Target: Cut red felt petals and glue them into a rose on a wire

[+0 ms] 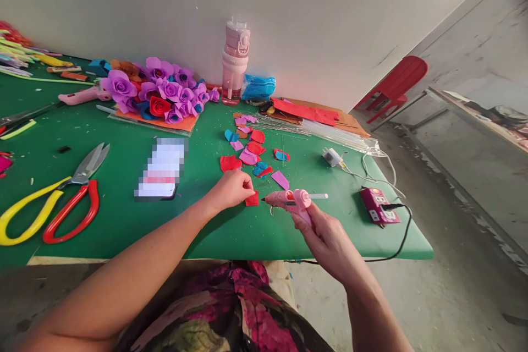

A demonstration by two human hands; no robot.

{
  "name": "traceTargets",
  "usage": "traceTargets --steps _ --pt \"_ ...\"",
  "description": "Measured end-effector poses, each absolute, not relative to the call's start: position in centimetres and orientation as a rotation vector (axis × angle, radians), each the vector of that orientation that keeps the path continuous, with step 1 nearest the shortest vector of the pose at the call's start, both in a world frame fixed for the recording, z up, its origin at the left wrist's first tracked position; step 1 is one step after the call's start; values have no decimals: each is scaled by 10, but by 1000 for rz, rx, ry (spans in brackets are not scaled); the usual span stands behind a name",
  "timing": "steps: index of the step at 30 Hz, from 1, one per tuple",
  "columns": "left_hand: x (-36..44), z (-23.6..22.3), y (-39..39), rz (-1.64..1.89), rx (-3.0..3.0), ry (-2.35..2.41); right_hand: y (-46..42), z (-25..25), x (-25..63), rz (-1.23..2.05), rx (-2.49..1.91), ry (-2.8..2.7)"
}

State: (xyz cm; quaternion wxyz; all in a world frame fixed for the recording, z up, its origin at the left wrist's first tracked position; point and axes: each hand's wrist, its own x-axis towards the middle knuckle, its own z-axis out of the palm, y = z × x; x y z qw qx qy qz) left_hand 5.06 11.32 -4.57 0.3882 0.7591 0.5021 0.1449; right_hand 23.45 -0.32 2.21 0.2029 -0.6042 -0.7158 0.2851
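My right hand (325, 234) is wrapped round the handle of a pink hot glue gun (289, 199), with a clear glue stick jutting from its back end. The gun's nozzle points left, close to a small red paper piece (252, 199). Pinched fingers of my left hand (234, 190) meet at that red piece's upper edge. Just beyond my hands lie cut petal pieces in red, purple and blue, among them a purple piece (280, 180) and a larger red piece (230, 163).
Big scissors (84, 173) and a phone (161, 168) lie on the left. Purple paper roses (165, 88) are heaped at the back beside a pink bottle (235, 63). To the right are a white charger (332, 157) and a purple socket block (379, 205) with cables, near the table edge.
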Motion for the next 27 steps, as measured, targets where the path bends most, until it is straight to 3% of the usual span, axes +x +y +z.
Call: traceTargets --steps 16,23,27 --pt "51 -47 113 385 1928 1271 -6 10 244 879 -1740 -1878" --pt "49 -48 114 395 1901 1254 -13 5 263 1272 -1709 -1477" --pt "46 -55 116 450 1802 1199 -12 1 266 1328 -1646 -1231"
